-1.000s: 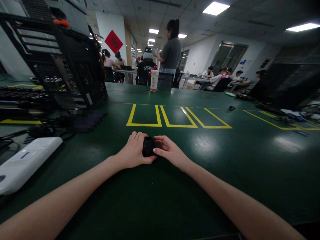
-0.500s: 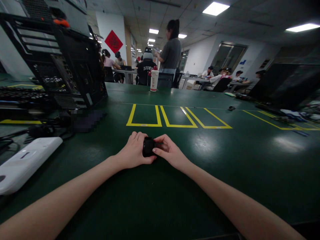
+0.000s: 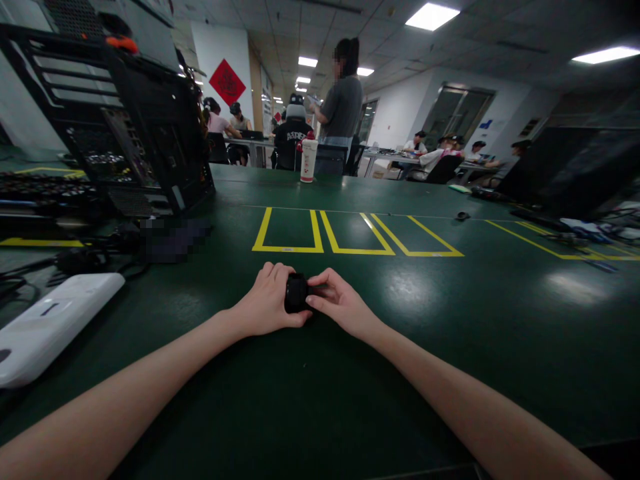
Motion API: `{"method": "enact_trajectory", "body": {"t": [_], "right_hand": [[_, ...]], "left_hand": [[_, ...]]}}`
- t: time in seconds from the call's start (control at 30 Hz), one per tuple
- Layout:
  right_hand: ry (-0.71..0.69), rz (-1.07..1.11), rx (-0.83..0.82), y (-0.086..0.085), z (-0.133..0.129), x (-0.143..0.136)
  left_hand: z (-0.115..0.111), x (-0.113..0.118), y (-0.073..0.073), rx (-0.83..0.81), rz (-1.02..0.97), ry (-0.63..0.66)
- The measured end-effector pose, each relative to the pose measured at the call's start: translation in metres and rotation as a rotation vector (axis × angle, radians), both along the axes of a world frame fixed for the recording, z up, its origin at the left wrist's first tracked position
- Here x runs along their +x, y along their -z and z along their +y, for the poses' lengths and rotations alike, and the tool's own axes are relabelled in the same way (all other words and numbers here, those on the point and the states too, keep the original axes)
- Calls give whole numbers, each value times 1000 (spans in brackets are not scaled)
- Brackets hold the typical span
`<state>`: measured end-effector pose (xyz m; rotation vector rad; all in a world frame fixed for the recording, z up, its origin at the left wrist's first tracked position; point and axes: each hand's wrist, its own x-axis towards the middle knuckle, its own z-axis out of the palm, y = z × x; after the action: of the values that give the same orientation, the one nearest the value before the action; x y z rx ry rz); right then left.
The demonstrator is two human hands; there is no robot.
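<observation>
A small black object [image 3: 297, 293] is between my two hands, low over the green table [image 3: 320, 400], in front of the yellow tape outlines [image 3: 287, 250]. My left hand [image 3: 270, 300] wraps round its left side, with the thumb below and the fingers above. My right hand [image 3: 340, 303] pinches its right edge between thumb and fingers. The palms hide part of the object, so what exactly it is cannot be made out.
A black computer case [image 3: 145, 133] stands at the left, with cables and a white device [image 3: 55, 327] nearer me. A white cup [image 3: 309, 160] stands at the far edge. A small dark ring [image 3: 463, 216] lies at the right. Several people are beyond.
</observation>
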<state>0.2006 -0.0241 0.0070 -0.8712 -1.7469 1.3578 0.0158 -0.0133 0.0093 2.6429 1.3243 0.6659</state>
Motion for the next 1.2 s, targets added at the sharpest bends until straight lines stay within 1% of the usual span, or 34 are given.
{"method": "enact_trajectory", "body": {"t": [0.13,0.23,0.43,0.6,0.73,0.87,1.0,1.1,1.2], "right_hand": [[49,-58,44,-2,0,-1],[19,-80,10,-3,0,1],[-27,-13,-13,-1,-1,2],[17,-46,53,0,-1,0],[45,-90,60,2,0,2],[0,-64,74,2,-1,3],[-36,-25,24,-1,-2,3],[-9,-13,23,0,-1,2],[27,-17,58,1,1,0]], "left_hand": [[1,0,2,4,4,2],[1,-1,2,4,-3,6],[0,-1,0,9,-1,10],[1,-1,1,-5,-2,7],[0,0,-1,-25,4,11],[-2,0,-6,-39,13,15],[-2,0,-4,-33,-1,15],[0,0,-1,-20,-12,14],[1,0,0,-14,-9,14]]}}
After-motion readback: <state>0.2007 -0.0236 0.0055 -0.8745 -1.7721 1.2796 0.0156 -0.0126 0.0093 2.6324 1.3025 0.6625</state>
